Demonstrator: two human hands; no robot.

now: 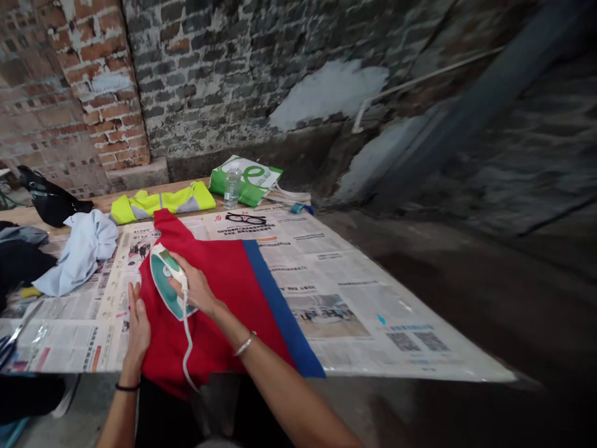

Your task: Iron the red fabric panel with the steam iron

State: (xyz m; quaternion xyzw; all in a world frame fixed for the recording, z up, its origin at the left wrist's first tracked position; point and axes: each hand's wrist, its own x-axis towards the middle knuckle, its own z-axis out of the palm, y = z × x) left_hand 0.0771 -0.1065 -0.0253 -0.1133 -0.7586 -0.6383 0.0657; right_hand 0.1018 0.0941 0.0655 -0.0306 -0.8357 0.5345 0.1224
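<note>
The right hand (196,287) holds an iron (166,286) and presses it down on a red cloth (209,311), so the step in hand looks like ironing. The fingers of that hand curl around the iron's handle and hold it tight. The left hand (137,330) lies flat on the red cloth near its left edge. Its fingers are open and straight, and they grip nothing. The red cloth lies in the lower middle of the picture, on top of newspaper (345,280) spread over a wooden bench (100,201). A blue strip (284,314) runs along the cloth's right side. A white cord (187,348) hangs down from the iron over the cloth. To move the iron along, the cord needs to stay loose and the left hand needs to stay clear of the hot part. There are two hands, one iron, one red cloth and one pair of glasses (245,218) on the paper. Near the top of the bench sit one plastic bottle (232,186), one yellow vest (163,202) and one green and white bag (247,180). To the left are one pale blue shirt (79,255) and one black bag (49,198).
</note>
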